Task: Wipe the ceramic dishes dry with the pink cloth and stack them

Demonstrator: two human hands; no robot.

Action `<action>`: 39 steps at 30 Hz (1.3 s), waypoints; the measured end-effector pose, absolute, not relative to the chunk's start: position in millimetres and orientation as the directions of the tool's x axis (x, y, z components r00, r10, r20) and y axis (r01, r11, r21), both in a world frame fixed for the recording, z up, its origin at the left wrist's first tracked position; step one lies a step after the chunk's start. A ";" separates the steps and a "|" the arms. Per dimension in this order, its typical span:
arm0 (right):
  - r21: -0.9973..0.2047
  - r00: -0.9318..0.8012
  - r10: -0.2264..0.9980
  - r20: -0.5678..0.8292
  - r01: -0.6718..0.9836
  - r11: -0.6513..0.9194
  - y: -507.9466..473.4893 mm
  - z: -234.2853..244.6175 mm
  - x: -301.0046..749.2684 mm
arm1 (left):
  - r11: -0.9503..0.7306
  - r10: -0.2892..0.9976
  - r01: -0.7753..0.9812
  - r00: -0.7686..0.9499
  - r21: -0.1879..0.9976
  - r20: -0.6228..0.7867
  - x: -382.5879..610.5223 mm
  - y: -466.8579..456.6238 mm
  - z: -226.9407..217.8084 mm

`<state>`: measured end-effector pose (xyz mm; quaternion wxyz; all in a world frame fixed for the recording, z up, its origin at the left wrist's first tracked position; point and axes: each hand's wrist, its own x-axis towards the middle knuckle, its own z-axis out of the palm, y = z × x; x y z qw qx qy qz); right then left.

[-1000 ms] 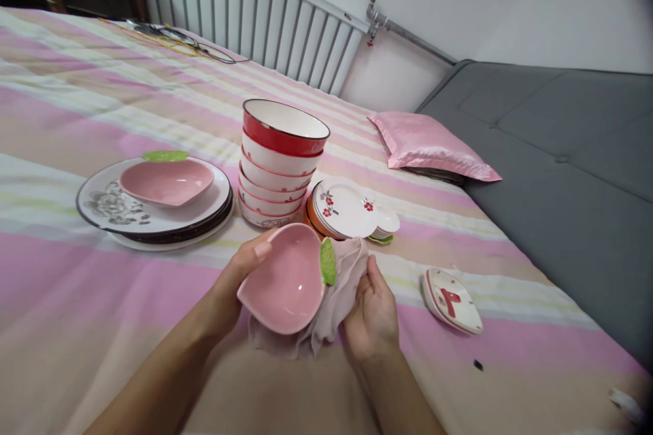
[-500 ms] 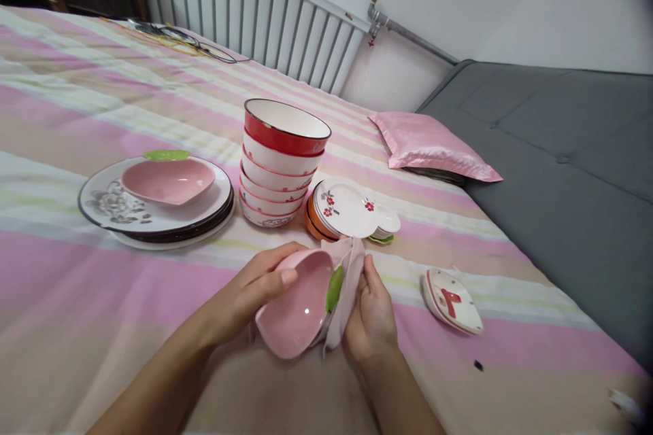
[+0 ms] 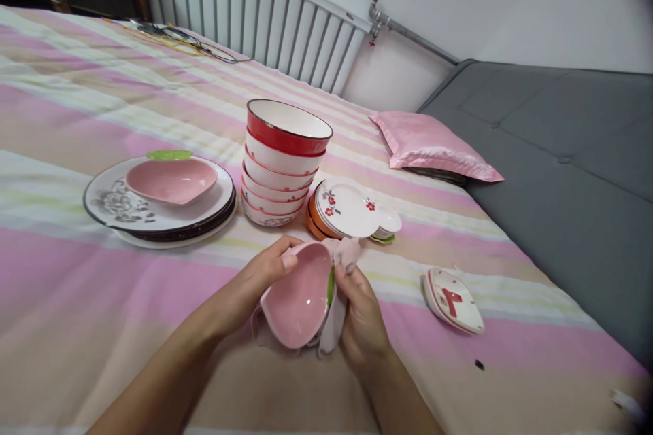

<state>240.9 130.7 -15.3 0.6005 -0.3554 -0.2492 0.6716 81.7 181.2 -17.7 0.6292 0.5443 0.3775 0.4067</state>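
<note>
Left hand (image 3: 265,275): the grip is closed on the pink bowl (image 3: 296,302) at its left rim, the thumb laid over the edge.
Right hand (image 3: 364,319): the cloth (image 3: 334,329) is pinched, and is kept against the bowl's green leaf (image 3: 330,285).
Change: the right thumb has been folded in and the bowl turned — only a thin strip of leaf is left showing; the cloth is apparently being worked around that end.
Bowl stack (image 3: 283,177): stood just beyond the hands, topped by a red-sided bowl.
Dark-rimmed plates (image 3: 115,207): piled to the left; a second pink bowl (image 3: 171,180) is carried on top.
Flowered plates (image 3: 352,211): stacked beside the bowls.
Squarish dish (image 3: 454,302): set apart, to the right.
Bed (image 3: 168,285): covered in striped fabric.
Room: bounded by a radiator (image 3: 275,24) and a grey headboard (image 3: 551,129) — a pink pillow (image 3: 439,146) is placed near the latter.
</note>
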 end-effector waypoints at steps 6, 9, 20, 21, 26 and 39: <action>-0.776 -0.058 0.985 -0.160 -0.610 -0.162 129.2 -17.2 240.8 | 0.167 0.925 -0.248 0.374 0.954 -0.064 85.0 157.7 3.4; -0.763 -0.055 0.986 -0.155 -0.627 -0.155 129.9 -18.9 241.0 | 0.220 0.924 -0.247 0.364 0.944 -0.120 84.9 151.9 12.2; -0.788 -0.092 0.993 -0.073 -0.605 -0.114 134.3 -26.6 244.8 | 0.324 0.928 -0.348 0.299 0.880 -0.223 99.4 142.2 6.3; -0.794 -0.082 0.994 -0.069 -0.599 -0.105 135.1 -28.8 244.9 | 0.336 0.924 -0.365 0.305 0.868 -0.230 101.3 141.5 4.3; -0.882 0.034 0.996 -0.081 -0.468 -0.056 134.2 -38.6 243.4 | 0.310 0.937 -0.393 0.282 0.865 -0.208 102.8 144.2 -5.2; -0.989 0.286 0.958 -0.001 -0.142 0.041 81.2 -49.7 241.5 | 0.153 0.970 -0.241 0.221 0.958 -0.099 89.3 100.0 -21.4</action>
